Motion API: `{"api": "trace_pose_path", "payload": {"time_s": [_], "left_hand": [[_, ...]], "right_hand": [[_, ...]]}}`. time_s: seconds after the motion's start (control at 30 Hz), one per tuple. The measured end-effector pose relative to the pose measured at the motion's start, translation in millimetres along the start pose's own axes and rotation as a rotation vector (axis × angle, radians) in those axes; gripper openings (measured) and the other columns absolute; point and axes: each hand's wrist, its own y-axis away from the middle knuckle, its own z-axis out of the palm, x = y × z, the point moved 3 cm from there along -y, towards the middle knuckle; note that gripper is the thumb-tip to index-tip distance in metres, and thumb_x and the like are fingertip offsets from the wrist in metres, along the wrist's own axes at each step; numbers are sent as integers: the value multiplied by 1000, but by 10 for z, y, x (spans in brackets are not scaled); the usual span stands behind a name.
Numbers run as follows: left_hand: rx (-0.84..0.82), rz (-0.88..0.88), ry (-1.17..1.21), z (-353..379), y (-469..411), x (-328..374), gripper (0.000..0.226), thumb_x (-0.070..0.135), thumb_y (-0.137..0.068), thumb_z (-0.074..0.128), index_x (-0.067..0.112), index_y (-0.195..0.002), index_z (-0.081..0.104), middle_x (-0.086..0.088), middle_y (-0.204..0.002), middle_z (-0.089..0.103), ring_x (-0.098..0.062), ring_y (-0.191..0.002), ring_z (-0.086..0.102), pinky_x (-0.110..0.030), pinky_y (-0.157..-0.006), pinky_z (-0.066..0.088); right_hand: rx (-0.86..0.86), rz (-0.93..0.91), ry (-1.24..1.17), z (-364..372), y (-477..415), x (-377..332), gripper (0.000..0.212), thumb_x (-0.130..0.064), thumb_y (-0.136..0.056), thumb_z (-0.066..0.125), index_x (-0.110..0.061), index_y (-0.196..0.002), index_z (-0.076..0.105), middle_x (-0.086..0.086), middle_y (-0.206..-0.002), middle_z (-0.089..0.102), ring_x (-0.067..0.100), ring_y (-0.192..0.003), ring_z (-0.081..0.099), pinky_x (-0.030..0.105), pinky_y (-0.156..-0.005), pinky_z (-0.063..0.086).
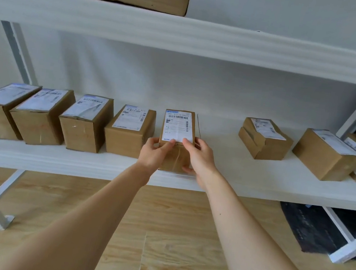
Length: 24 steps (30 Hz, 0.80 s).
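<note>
Gripping a small, stiff, likely light cardboard box [178, 135] by its sides, left hand [155, 153] and right hand [199, 160] curl fingers round it on the shelf [257, 180].

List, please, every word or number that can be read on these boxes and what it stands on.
"(WSD)": ends the top line of the label on the middle box; the digits before it are blurred.
Labels on the other boxes: too small and blurred to read.
</note>
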Motion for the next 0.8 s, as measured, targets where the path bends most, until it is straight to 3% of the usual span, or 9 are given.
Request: {"api": "trace_pose_path", "payload": {"time_s": [0.23,0.33,0.47,0.6,0.8], "left_hand": [[37,67,-93,4,-377,9,49,42,-98,59,11,-135,52,-2,-111,64,-20,-99,58,-33,-90,47],[42,60,-121,4,-465,55,46,43,-98,58,11,-131,53,-3,-115,63,-19,-100,57,-30,-85,44],[55,52,-188,-3,-520,136,52,41,-97,61,9,-136,51,-4,-126,63,-22,-111,59,-30,-88,44],[108,143,-324,-22,-480,278,67,33,-94,67,13,-151,37,-6,-144,53,-26,-128,54,-38,-105,46],[156,403,-561,204,-294,658,56,25,-100,58,21,-150,35,-7,-145,51,-25,-124,53,-28,-84,41]], "right_hand": [[32,16,-19,158,-382,45,40,-32,-99,59,-17,-136,53,-5,-113,59,9,-88,57,41,-84,55],[47,4,3,182,-487,31,39,-34,-99,58,-18,-134,54,-6,-109,59,6,-84,55,43,-91,55],[58,-6,50,177,-573,37,44,-38,-98,58,-19,-138,54,-2,-126,60,16,-102,55,45,-103,49],[55,32,80,112,-558,32,60,-49,-96,56,-18,-147,44,3,-146,50,22,-127,50,47,-108,44],[120,18,112,-263,-463,-169,57,-48,-100,50,-17,-147,43,5,-150,45,26,-134,45,45,-112,39]]}}
